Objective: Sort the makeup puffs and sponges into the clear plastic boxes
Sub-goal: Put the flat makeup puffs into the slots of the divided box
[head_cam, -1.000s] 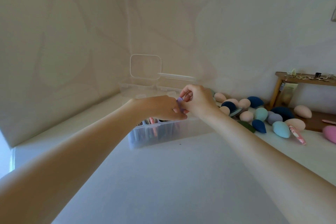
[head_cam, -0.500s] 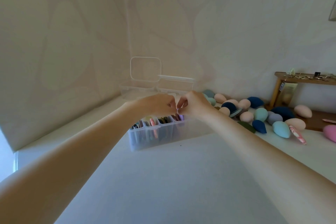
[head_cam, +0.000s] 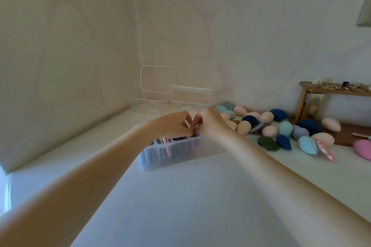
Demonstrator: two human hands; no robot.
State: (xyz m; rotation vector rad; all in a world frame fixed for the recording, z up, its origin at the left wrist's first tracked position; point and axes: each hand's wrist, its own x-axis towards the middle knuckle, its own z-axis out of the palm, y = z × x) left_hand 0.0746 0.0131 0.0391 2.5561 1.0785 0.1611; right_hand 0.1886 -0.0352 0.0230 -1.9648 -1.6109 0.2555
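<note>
A clear plastic box (head_cam: 160,156) with divided compartments stands in the middle of the white table, holding several flat puffs on edge. Both hands meet above its right end. My left hand (head_cam: 172,124) and my right hand (head_cam: 208,121) together pinch a small purple puff (head_cam: 195,134) that sits at the top of the rightmost compartment. To the right lies a heap of teardrop sponges (head_cam: 285,128) in peach, teal, navy and grey, with a dark green puff (head_cam: 268,143) among them.
Two more clear boxes (head_cam: 190,96) stand behind, one with its lid (head_cam: 157,78) raised against the wall. A pink sponge (head_cam: 363,149) lies at the far right. A wooden shelf (head_cam: 333,90) with small items stands at the back right.
Both hands have come down from above the box to its right end, bringing the purple puff down into the rightmost compartment.
</note>
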